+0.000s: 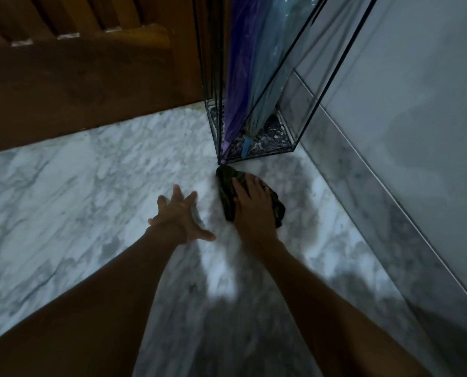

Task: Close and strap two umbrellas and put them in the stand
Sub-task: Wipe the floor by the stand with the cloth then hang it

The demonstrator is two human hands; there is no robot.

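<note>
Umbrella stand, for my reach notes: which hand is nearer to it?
Right. The right hand rests on a dark cloth short of the stand's near corner; the left hand is spread farther back and to the left.

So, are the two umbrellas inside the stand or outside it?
Inside. The purple umbrella and the blue umbrella both stand closed within the wire stand, tips down on its base.

Dark crumpled cloth [225, 191] on marble floor [63, 191], wooden door [90, 91], grey wall [417, 91] at right
</note>
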